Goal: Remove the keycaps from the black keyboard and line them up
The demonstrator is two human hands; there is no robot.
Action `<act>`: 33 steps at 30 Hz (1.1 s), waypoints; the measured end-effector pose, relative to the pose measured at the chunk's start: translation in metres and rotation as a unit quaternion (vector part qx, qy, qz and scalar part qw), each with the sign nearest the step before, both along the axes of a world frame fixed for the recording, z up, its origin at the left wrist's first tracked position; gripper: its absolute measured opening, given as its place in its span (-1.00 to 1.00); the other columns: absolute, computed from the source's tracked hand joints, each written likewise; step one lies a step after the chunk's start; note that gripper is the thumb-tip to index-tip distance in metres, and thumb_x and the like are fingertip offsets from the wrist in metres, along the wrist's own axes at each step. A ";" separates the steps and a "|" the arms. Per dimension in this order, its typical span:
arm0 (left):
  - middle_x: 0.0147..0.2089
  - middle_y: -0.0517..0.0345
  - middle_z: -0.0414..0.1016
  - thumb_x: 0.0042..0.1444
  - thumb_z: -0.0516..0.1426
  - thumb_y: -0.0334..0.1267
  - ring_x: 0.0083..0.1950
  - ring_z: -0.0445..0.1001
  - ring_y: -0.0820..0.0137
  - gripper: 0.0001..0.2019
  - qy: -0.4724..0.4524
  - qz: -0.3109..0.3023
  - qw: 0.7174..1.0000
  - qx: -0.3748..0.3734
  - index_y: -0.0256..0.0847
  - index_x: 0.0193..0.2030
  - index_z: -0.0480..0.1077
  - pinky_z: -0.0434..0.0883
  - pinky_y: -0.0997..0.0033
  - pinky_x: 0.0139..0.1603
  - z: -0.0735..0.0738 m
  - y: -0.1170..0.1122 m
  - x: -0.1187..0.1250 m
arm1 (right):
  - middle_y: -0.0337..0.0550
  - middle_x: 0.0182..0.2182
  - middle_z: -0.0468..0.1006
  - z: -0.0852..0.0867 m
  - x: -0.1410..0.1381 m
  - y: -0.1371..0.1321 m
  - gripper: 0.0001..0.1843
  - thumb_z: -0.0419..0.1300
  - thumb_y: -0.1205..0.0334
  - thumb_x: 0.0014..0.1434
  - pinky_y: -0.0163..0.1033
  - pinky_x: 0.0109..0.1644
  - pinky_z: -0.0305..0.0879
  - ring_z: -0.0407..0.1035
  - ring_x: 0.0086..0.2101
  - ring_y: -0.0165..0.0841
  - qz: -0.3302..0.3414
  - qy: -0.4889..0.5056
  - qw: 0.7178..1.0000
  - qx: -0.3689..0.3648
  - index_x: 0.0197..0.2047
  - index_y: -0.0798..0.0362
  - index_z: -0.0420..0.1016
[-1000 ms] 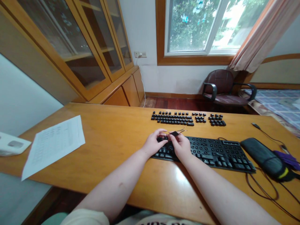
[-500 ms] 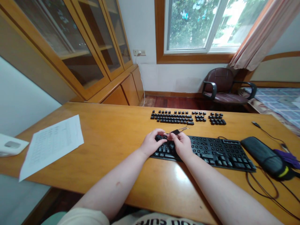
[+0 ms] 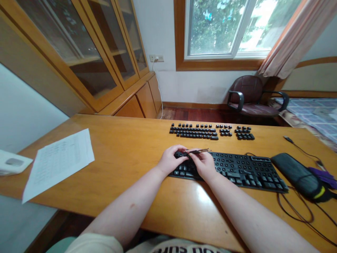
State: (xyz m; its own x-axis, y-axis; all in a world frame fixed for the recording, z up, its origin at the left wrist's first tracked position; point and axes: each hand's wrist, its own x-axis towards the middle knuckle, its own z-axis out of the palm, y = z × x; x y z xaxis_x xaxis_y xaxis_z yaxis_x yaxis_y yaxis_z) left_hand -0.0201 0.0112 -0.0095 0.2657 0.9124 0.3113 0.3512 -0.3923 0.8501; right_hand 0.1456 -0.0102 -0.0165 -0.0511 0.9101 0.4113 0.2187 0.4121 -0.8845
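Note:
A black keyboard (image 3: 237,165) lies across the desk, many of its upper positions bare of keycaps and its lower rows still capped. My right hand (image 3: 205,163) pinches a keycap puller (image 3: 198,151) with a dark handle and thin wire ends that point right. My left hand (image 3: 172,160) is curled over the keyboard's left end, thumb and fingers drawn in close to the puller's other end. What lies between the left fingertips is too small and dark to make out.
Loose black keycaps (image 3: 195,132) lie in rows behind the keyboard. To the right are a dark padded case (image 3: 295,175), a purple cloth (image 3: 322,176) and cables (image 3: 302,218). Paper sheets (image 3: 60,161) and a white object (image 3: 13,163) sit at the left.
The keycap puller has turned in my right hand, so its wire ends now lie flatter and show narrower. Both hands stay at nearly the same spot over the keyboard.

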 end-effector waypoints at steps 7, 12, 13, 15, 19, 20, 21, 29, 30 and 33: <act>-0.22 0.12 0.54 -0.13 0.28 -0.33 -0.18 0.51 0.37 -0.69 -0.038 -0.028 0.997 -0.062 -0.22 -0.18 0.43 0.43 0.37 -0.05 -0.001 0.003 0.002 | -0.14 -0.29 0.56 0.006 0.002 0.001 -0.82 0.10 0.27 0.19 -0.14 -0.06 0.34 0.44 -0.23 -0.29 0.032 -0.020 0.998 0.041 -0.24 -0.03 0.54; -0.21 0.08 0.55 -0.05 0.23 -0.27 -0.16 0.51 0.34 -0.78 -0.050 -0.025 0.996 -0.076 -0.24 -0.22 0.46 0.43 0.34 -0.05 -0.005 0.004 0.002 | -0.13 -0.30 0.56 0.005 0.001 0.000 -0.83 0.11 0.25 0.18 -0.12 -0.05 0.32 0.43 -0.22 -0.27 0.039 -0.032 0.998 0.034 -0.27 -0.02 0.55; -0.21 0.07 0.55 -0.04 0.23 -0.27 -0.16 0.51 0.33 -0.79 -0.046 -0.024 0.996 -0.072 -0.23 -0.22 0.47 0.43 0.34 -0.05 -0.006 0.005 0.002 | -0.12 -0.30 0.56 0.004 0.000 0.001 -0.83 0.12 0.23 0.18 -0.11 -0.05 0.32 0.43 -0.22 -0.26 0.031 -0.027 0.999 0.023 -0.27 -0.01 0.55; -0.22 0.07 0.54 -0.04 0.23 -0.27 -0.16 0.50 0.33 -0.80 -0.040 -0.022 0.997 -0.063 -0.22 -0.23 0.49 0.42 0.32 -0.05 -0.007 0.006 0.001 | -0.12 -0.29 0.58 0.001 -0.001 0.001 -0.83 0.14 0.19 0.16 -0.10 -0.05 0.33 0.44 -0.22 -0.25 0.017 0.005 1.000 -0.012 -0.27 -0.01 0.55; -0.21 0.05 0.53 -0.07 0.26 -0.27 -0.16 0.50 0.32 -0.79 -0.061 -0.037 0.995 -0.065 -0.22 -0.24 0.51 0.43 0.31 -0.04 -0.004 0.007 -0.001 | -0.10 -0.33 0.59 -0.001 -0.002 0.005 -0.80 0.17 0.10 0.12 -0.11 -0.09 0.36 0.46 -0.28 -0.26 0.009 0.105 0.990 -0.094 -0.32 0.04 0.54; -0.20 0.04 0.53 -0.07 0.26 -0.27 -0.14 0.49 0.32 -0.78 -0.066 -0.046 0.995 -0.064 -0.22 -0.23 0.51 0.42 0.30 -0.03 -0.003 0.007 -0.002 | -0.11 -0.36 0.59 0.000 -0.002 0.006 -0.78 0.18 0.08 0.11 -0.12 -0.11 0.37 0.46 -0.32 -0.28 0.006 0.131 0.985 -0.110 -0.33 0.05 0.53; -0.19 0.04 0.53 -0.07 0.26 -0.27 -0.13 0.49 0.32 -0.78 -0.070 -0.055 0.994 -0.065 -0.22 -0.23 0.52 0.41 0.30 -0.01 -0.002 0.007 -0.002 | -0.11 -0.39 0.59 0.000 -0.002 0.007 -0.77 0.19 0.06 0.09 -0.13 -0.14 0.38 0.46 -0.35 -0.30 0.003 0.155 0.980 -0.123 -0.33 0.06 0.51; -0.12 0.04 0.54 0.00 0.20 -0.29 -0.10 0.50 0.31 -0.75 -0.073 -0.097 0.987 -0.100 -0.21 -0.13 0.50 0.41 0.28 0.01 0.002 0.007 -0.005 | -0.18 -0.49 0.56 -0.001 0.001 0.012 -0.74 0.27 0.06 0.00 -0.26 -0.41 0.36 0.40 -0.54 -0.40 0.041 0.299 0.934 -0.192 -0.33 0.07 0.45; -0.12 0.04 0.54 0.01 0.20 -0.29 -0.10 0.49 0.31 -0.75 -0.065 -0.102 0.989 -0.090 -0.21 -0.13 0.50 0.41 0.29 0.01 0.002 0.007 -0.005 | -0.18 -0.49 0.56 -0.001 0.001 0.012 -0.74 0.27 0.06 0.00 -0.26 -0.43 0.35 0.39 -0.55 -0.41 0.050 0.313 0.927 -0.202 -0.33 0.08 0.45; -0.14 0.05 0.53 0.00 0.21 -0.32 -0.10 0.48 0.33 -0.75 -0.040 -0.109 0.992 -0.058 -0.19 -0.13 0.50 0.40 0.31 -0.01 0.002 0.008 -0.006 | -0.19 -0.49 0.55 -0.002 0.001 0.012 -0.75 0.28 0.08 0.00 -0.28 -0.48 0.34 0.38 -0.57 -0.42 0.075 0.334 0.915 -0.213 -0.33 0.08 0.45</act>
State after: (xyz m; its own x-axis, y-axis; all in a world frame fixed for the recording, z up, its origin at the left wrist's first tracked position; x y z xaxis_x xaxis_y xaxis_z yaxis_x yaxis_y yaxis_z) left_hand -0.0264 0.0191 -0.0075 0.4394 0.8671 0.2348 0.1986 -0.3487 0.9159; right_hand 0.1470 0.0022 -0.0181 -0.0542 0.9985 0.0054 -0.4609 -0.0202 -0.8872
